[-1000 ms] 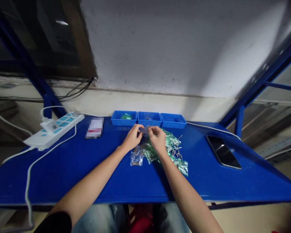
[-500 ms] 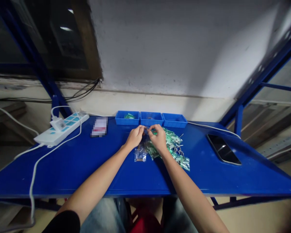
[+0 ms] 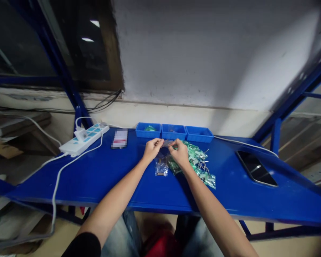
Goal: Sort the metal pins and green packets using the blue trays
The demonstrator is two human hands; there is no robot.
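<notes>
My left hand [image 3: 153, 149] pinches one side of a small clear plastic bag [image 3: 166, 143], held above the blue table. On the bag's other side the fingers of my right hand [image 3: 179, 151] are closed; they grip its edge. What the bag contains is too small to tell. Just below my hands lies another clear bag [image 3: 161, 167] with thin brass-coloured pieces. Beside and partly behind my right hand spreads a pile of green-and-clear packets [image 3: 196, 154], with loose metal screws or pins [image 3: 203, 166] at its right.
Three blue bins [image 3: 173, 132] stand in a row at the back; the left one holds a green packet. A power strip [image 3: 82, 141] with white cables lies on the left, near a blurred card [image 3: 120, 138]. A dark phone [image 3: 256, 168] lies on the right.
The view has swung slightly left, so everything sits further right. My hands are a little further apart, and the clear bag between them shows more.
</notes>
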